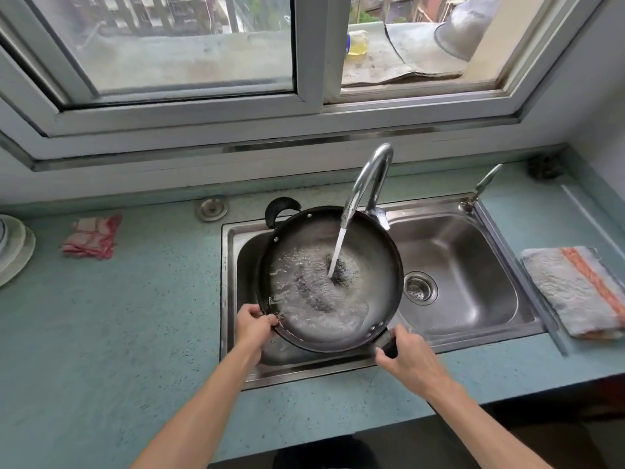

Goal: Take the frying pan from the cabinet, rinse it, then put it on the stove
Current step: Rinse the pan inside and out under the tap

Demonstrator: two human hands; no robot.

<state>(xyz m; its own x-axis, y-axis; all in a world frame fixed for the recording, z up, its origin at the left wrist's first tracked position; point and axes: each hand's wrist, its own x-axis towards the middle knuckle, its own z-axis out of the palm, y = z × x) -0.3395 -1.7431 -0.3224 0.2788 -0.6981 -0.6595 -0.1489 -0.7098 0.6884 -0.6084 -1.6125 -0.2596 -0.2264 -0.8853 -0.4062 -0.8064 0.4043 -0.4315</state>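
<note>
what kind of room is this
Most likely a home kitchen: a steel sink set in a countertop below a window, a faucet running water into a frying pan, and a folded towel beside the sink.

The person's left hand and right hand, both bare, with slender forearms uncovered from wrist to the lower edge of view.
</note>
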